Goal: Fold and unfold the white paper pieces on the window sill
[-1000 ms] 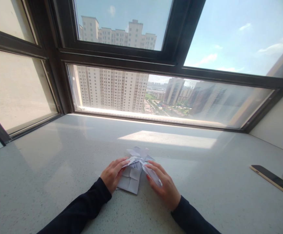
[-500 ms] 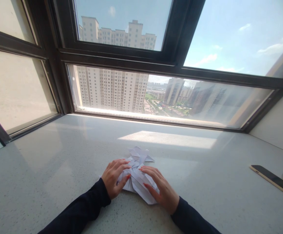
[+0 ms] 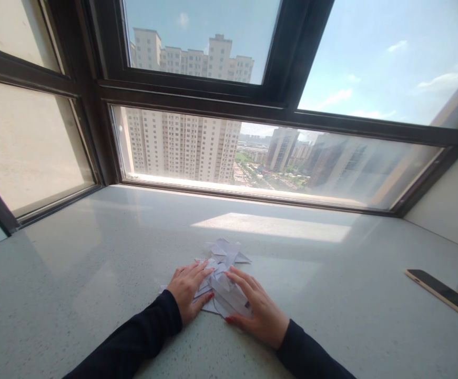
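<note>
A folded white paper figure (image 3: 225,295) lies on the pale speckled sill, with pointed flaps spreading at its far end. My left hand (image 3: 189,288) rests flat on its left side, fingers stretched forward and thumb pointing inward. On the right side, my right hand (image 3: 257,305) lies over the paper with its fingers extended and its thumb at the near edge. Both palms hide parts of the folds. Neither hand is closed around anything.
A flat dark object with a tan edge (image 3: 444,295), perhaps a phone, lies at the far right. The stone sill (image 3: 74,284) runs up to a dark window frame (image 3: 252,197). Sunlight makes a bright patch near the glass.
My right thumb has moved down and left to the near edge of the paper. My left hand has settled flatter, and the paper's near right flap sits further in.
</note>
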Tool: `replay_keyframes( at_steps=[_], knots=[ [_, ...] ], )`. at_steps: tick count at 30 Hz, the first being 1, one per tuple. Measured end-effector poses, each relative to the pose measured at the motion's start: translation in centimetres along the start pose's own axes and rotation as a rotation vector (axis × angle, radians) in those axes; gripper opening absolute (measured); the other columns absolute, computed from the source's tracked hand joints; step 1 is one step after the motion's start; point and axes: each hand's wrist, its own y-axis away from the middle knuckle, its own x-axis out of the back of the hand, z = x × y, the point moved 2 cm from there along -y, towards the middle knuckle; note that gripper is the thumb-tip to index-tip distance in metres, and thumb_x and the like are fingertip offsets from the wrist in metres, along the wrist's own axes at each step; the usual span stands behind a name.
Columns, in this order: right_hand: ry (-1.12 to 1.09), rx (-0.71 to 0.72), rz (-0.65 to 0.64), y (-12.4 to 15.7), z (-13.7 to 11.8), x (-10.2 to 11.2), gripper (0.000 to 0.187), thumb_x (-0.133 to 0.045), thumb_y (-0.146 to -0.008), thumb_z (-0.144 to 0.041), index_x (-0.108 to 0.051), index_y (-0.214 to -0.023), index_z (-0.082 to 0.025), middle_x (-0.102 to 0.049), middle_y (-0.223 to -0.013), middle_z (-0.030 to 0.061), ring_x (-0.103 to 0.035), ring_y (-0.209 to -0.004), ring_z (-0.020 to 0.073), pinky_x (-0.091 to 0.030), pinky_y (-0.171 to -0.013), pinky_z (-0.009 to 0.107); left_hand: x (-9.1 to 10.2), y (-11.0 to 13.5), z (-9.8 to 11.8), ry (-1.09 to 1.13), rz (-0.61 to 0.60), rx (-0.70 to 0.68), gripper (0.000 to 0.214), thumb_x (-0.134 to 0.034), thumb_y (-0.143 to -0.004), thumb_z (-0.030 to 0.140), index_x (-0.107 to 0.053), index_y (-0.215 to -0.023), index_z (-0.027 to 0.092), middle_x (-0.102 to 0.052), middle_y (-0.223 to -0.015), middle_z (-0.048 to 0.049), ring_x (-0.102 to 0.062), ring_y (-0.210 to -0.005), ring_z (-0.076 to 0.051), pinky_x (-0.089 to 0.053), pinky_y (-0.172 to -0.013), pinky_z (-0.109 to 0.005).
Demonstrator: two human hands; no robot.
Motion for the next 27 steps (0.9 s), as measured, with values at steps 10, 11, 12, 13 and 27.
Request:
replay_keyframes(
  at_steps=[10, 11, 12, 13, 27],
  knots=[
    [-0.058, -0.023, 0.359, -0.2, -0.3, 1.3, 0.031, -0.038, -0.082, -0.02, -0.049, -0.111, -0.023, -0.048, -0.118, 0.0095, -0.045, -0.11, 0.0218, -0.042, -0.089, 0.036, 0.8, -0.4, 0.0, 0.175, 0.162, -0.122, 0.033, -0.035, -0.082, 0.018, -0.045, -0.113, 0.021, -0.052, -0.116, -0.0078, -0.048, -0.105, -0.018, -0.042, -0.086, -0.031],
    [-0.042, -0.05, 0.407, -0.1, -0.1, 1.4, 0.031, -0.038, -0.083, -0.02, -0.049, -0.112, -0.023, -0.047, -0.119, 0.0099, -0.045, -0.111, 0.0223, -0.042, -0.089, 0.037, 1.0, -0.5, 0.1, 0.182, 0.188, -0.123, 0.033, -0.034, -0.082, 0.017, -0.044, -0.113, 0.021, -0.052, -0.116, -0.0083, -0.047, -0.106, -0.018, -0.042, -0.086, -0.031],
    [-0.028, -0.075, 0.446, -0.1, 0.0, 1.5, 0.032, -0.038, -0.083, -0.021, -0.048, -0.113, -0.022, -0.046, -0.119, 0.0105, -0.044, -0.111, 0.0229, -0.042, -0.089, 0.038, 1.2, -0.5, 0.2, 0.189, 0.212, -0.122, 0.033, -0.034, -0.082, 0.016, -0.044, -0.114, 0.02, -0.051, -0.116, -0.0089, -0.047, -0.107, -0.019, -0.042, -0.086, -0.032],
    [-0.021, -0.097, 0.47, -0.1, 0.2, 1.7, 0.032, -0.039, -0.083, -0.022, -0.047, -0.114, -0.021, -0.046, -0.12, 0.0111, -0.044, -0.111, 0.0233, -0.042, -0.089, 0.039, 1.4, -0.6, 0.3, 0.194, 0.235, -0.12, 0.034, -0.035, -0.081, 0.015, -0.043, -0.113, 0.02, -0.05, -0.117, -0.0095, -0.046, -0.107, -0.019, -0.041, -0.086, -0.033],
    [0.004, -0.107, 0.255, -0.4, 0.2, 1.1, 0.021, -0.039, -0.083, -0.028, -0.06, -0.082, -0.022, -0.065, -0.079, 0.0049, -0.058, -0.082, 0.0201, -0.046, -0.074, 0.035, 1.4, -0.4, 0.1, 0.084, 0.245, 0.019, 0.039, -0.044, -0.077, 0.036, -0.045, -0.113, 0.021, -0.043, -0.123, -0.0107, -0.041, -0.11, -0.027, -0.036, -0.087, -0.042]
  ],
)
